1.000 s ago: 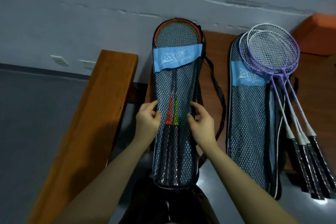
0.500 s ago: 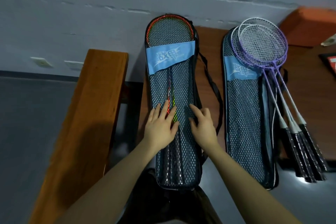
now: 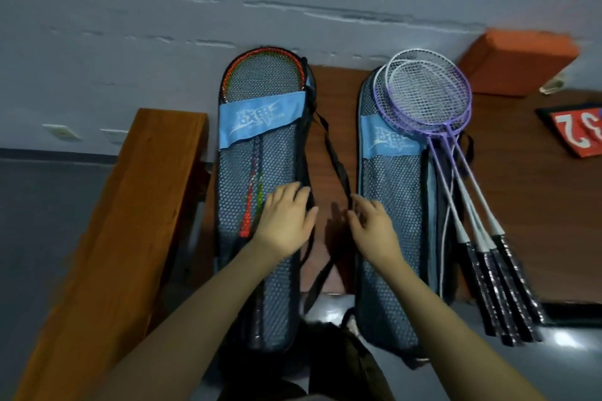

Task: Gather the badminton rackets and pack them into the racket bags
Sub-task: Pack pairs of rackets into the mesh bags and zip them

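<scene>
Two long mesh racket bags with pale blue printed bands, side by side on a dark brown wooden table (image 3: 335, 101) against a grey wall. Left mesh bag (image 3: 277, 270): packed, a red-rimmed racket head (image 3: 260, 57) at the top under the netting, red and green shafts (image 3: 252, 202) running down inside toward dark grips near the bottom. Black shoulder strap (image 3: 335, 159) of that bag looping across the bare wood between the two bags. Right mesh bag (image 3: 391, 238): lying flat, contents impossible to tell through the netting. Three purple-framed rackets with white strings (image 3: 430, 98) resting on top of it rather than inside, heads overlapping at the upper end, shafts fanning to the right, black-wrapped handles (image 3: 501, 286) past the table's near edge (slightly blurred). Left hand (image 3: 286, 221) laid flat on the left bag's right side, fingers straight and apart, gripping nothing. Right hand (image 3: 374, 225) just above the wood by the strap, fingers loosely bent; contact with the strap impossible to tell. Orange block (image 3: 518, 65) at the far right corner, a red numbered card (image 3: 576, 130) nearby, a wooden bench (image 3: 123, 238) to the left.
</scene>
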Demonstrator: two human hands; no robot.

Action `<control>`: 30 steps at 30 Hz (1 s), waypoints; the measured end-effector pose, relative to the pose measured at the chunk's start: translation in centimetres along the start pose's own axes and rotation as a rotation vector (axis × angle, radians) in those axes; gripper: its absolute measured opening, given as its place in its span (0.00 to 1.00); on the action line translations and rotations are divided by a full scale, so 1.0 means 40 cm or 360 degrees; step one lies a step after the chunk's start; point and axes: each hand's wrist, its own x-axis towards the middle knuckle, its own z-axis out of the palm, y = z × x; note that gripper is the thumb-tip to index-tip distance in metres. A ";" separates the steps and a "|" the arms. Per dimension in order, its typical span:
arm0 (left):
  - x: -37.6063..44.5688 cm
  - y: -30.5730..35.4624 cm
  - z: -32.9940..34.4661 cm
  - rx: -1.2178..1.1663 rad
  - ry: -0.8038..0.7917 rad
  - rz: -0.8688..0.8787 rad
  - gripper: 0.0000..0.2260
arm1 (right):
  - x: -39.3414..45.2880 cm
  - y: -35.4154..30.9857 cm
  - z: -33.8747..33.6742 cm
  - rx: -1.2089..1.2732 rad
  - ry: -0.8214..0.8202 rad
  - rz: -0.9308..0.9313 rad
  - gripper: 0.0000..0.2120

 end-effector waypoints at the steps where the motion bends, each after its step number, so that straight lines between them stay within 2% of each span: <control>1: 0.019 0.039 0.008 -0.0016 0.0016 0.0011 0.22 | 0.012 0.034 -0.032 0.0006 0.0018 0.0019 0.18; 5: 0.069 0.196 0.072 -0.0167 -0.0012 -0.0015 0.20 | 0.052 0.170 -0.150 -0.0069 -0.0017 0.0066 0.18; 9: 0.115 0.308 0.148 -0.0233 -0.0103 -0.0227 0.21 | 0.084 0.281 -0.231 -0.0201 -0.0044 0.0058 0.18; 13: 0.144 0.351 0.198 -0.0255 -0.0169 -0.0389 0.24 | 0.092 0.360 -0.249 -0.0601 0.0035 -0.0205 0.18; 18: 0.183 0.335 0.237 -0.0203 -0.0318 -0.0505 0.31 | 0.111 0.393 -0.216 -0.0692 -0.0086 -0.0119 0.23; 23: 0.253 0.306 0.260 0.0022 -0.0106 -0.0459 0.30 | 0.139 0.384 -0.191 -0.0580 -0.0053 -0.0063 0.22; 25: 0.277 0.305 0.272 -0.0015 -0.0005 -0.0403 0.28 | 0.149 0.379 -0.186 -0.0485 -0.0029 -0.0044 0.21; 30: 0.304 0.306 0.257 -0.0732 0.0297 -0.0339 0.19 | 0.158 0.362 -0.190 0.0027 0.0040 0.0092 0.23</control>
